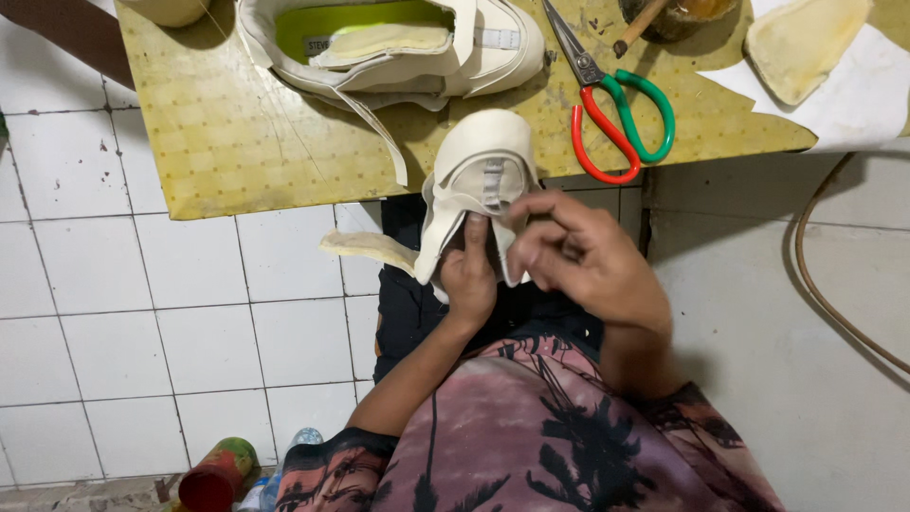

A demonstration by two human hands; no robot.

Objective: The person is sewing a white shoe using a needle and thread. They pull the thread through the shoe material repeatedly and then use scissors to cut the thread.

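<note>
On the white tiled floor (142, 322) at the far left, a red and green can (218, 474) lay on its side near the person's elbow, well apart from the work. Above it stood the low yellow table (246, 142), which kept the tools within reach. A finished cream shoe (398, 47) with a green insole rested on the table, one strap hanging over the edge.

Just below the table edge, the person held a cream shoe upper (479, 180) above the lap, probably so that both hands could turn it freely. A loose cream strip (365, 246) hung from its left side. The left hand (469, 275) was closed around the lower part of the upper, the thumb pressing up along its middle to keep it steady. The right hand (578, 256) was half curled, its fingertips pinching the right edge of the same piece; the motion made it a little blurred.

Further right on the table lay scissors (616, 114) with one red and one green handle, and a cream insole piece (806, 43) on white paper (853, 104).
</note>
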